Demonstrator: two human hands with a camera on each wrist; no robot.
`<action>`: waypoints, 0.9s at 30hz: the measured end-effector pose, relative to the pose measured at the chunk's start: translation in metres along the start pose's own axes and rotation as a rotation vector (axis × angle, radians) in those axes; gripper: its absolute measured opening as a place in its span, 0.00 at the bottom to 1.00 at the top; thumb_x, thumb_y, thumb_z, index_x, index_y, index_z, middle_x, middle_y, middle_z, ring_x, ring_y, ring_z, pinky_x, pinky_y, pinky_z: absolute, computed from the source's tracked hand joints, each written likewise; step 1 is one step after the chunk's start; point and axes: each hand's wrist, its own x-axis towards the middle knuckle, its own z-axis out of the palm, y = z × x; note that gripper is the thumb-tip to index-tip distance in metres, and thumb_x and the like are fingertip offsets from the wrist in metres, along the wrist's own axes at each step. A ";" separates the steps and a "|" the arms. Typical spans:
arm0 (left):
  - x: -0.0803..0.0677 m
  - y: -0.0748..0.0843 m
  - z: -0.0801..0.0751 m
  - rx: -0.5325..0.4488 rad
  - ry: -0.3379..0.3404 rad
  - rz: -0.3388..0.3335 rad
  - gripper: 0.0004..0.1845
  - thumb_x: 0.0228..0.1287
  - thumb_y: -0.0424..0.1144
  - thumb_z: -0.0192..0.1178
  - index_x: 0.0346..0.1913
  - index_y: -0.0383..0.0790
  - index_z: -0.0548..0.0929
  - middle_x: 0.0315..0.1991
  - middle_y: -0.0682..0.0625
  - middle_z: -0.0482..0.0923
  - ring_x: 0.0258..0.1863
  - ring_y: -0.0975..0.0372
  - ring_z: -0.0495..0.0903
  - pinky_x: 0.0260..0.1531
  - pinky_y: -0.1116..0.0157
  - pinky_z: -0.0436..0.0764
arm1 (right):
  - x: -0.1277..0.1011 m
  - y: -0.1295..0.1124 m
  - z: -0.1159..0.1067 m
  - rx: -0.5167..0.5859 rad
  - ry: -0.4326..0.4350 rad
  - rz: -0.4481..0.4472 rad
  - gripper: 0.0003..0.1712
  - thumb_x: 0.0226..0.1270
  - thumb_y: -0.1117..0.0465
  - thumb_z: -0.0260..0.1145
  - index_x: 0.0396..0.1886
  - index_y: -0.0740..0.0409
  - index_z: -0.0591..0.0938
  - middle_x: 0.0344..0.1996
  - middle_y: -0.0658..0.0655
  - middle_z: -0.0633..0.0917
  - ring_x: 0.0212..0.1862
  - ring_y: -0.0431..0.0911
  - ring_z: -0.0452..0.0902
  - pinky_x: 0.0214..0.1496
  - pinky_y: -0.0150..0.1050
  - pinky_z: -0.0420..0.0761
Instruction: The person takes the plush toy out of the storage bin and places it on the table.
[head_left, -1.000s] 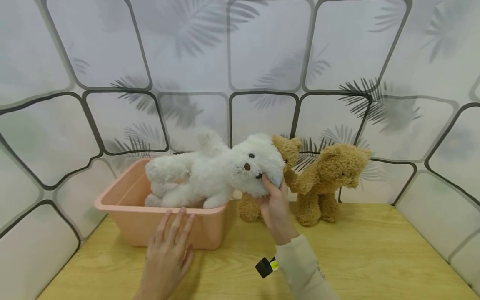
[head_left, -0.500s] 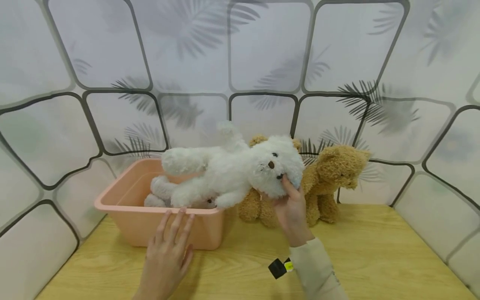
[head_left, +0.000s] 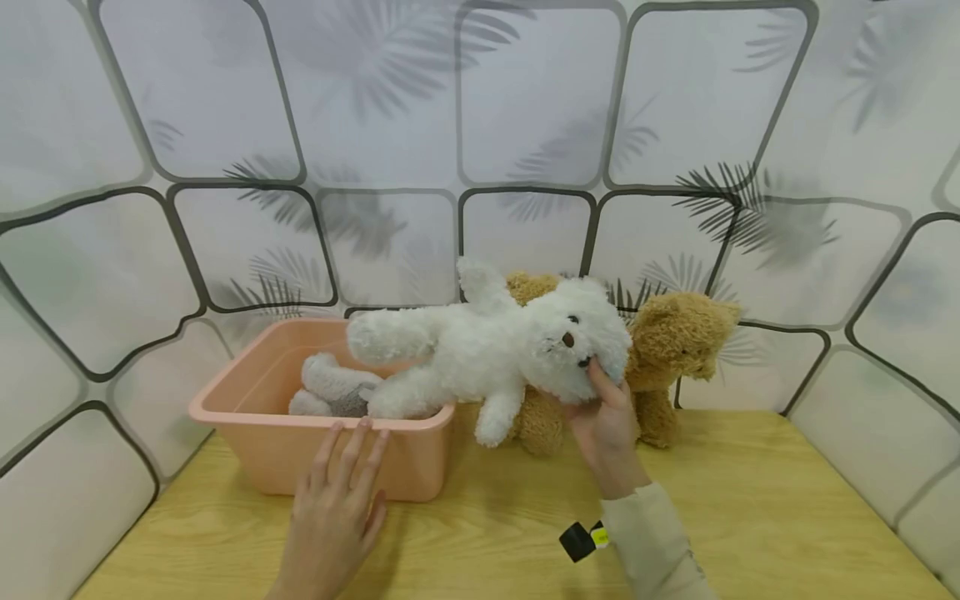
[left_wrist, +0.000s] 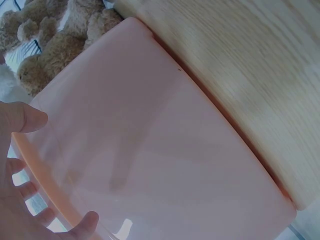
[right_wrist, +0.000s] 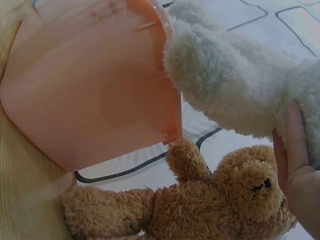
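A fluffy white teddy bear (head_left: pixel 487 354) hangs on its side, its hind legs over the right end of the pink bin (head_left: pixel 225 402). My right hand (head_left: pixel 602 392) grips its head, thumb on the muzzle. In the right wrist view the white bear (right_wrist: pixel 235 85) lies above a brown bear (right_wrist: pixel 215 205), and my fingers (right_wrist: pixel 295 145) lie against its fur. My left hand (head_left: pixel 351 454) rests flat on the bin's front wall, fingers straight. The left wrist view shows that bin wall (left_wrist: pixel 160 145) beside my fingers (left_wrist: pixel 22 120).
A white and grey plush (head_left: pixel 330 390) lies inside the bin. Two brown bears stand by the back wall: one (head_left: pixel 678 342) to the right and one (head_left: pixel 536 421) partly hidden behind the white bear. The wooden table (head_left: pixel 750 500) stretches right, with patterned walls around.
My right hand has carried the white bear to the right, from over the bin toward the brown bears. The left hand and the bin have stayed put.
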 end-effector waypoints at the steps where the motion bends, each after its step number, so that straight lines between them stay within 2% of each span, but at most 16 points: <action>1: 0.000 0.000 0.000 -0.001 0.000 -0.001 0.30 0.75 0.47 0.37 0.71 0.35 0.72 0.71 0.37 0.67 0.65 0.35 0.66 0.37 0.38 0.80 | 0.000 -0.001 -0.002 0.003 -0.006 0.000 0.17 0.81 0.58 0.52 0.63 0.45 0.76 0.57 0.51 0.80 0.58 0.47 0.78 0.53 0.48 0.84; 6: 0.001 0.000 0.001 -0.010 0.008 0.002 0.29 0.74 0.46 0.38 0.70 0.35 0.73 0.71 0.37 0.67 0.66 0.35 0.66 0.37 0.38 0.80 | -0.001 -0.006 -0.011 0.022 -0.025 0.002 0.17 0.82 0.58 0.49 0.62 0.44 0.77 0.55 0.52 0.81 0.55 0.47 0.80 0.49 0.48 0.85; 16: 0.000 0.001 -0.001 0.001 -0.001 -0.010 0.29 0.73 0.46 0.40 0.70 0.36 0.73 0.71 0.37 0.67 0.65 0.35 0.66 0.38 0.37 0.80 | 0.000 -0.012 -0.024 0.114 -0.022 0.001 0.17 0.82 0.59 0.48 0.64 0.47 0.74 0.56 0.54 0.79 0.56 0.48 0.79 0.49 0.49 0.85; 21: 0.000 0.000 -0.001 0.004 0.002 -0.009 0.30 0.74 0.46 0.38 0.70 0.36 0.73 0.71 0.37 0.67 0.65 0.35 0.66 0.37 0.38 0.81 | 0.000 -0.018 -0.033 0.110 -0.042 -0.001 0.19 0.83 0.58 0.45 0.67 0.49 0.69 0.57 0.54 0.78 0.57 0.48 0.78 0.49 0.48 0.85; 27: 0.000 0.000 0.002 0.004 0.018 -0.003 0.30 0.73 0.46 0.39 0.70 0.35 0.73 0.71 0.37 0.68 0.65 0.35 0.67 0.35 0.38 0.81 | 0.000 -0.026 -0.040 0.081 0.007 -0.003 0.20 0.82 0.57 0.47 0.69 0.48 0.66 0.59 0.53 0.76 0.58 0.47 0.77 0.49 0.50 0.85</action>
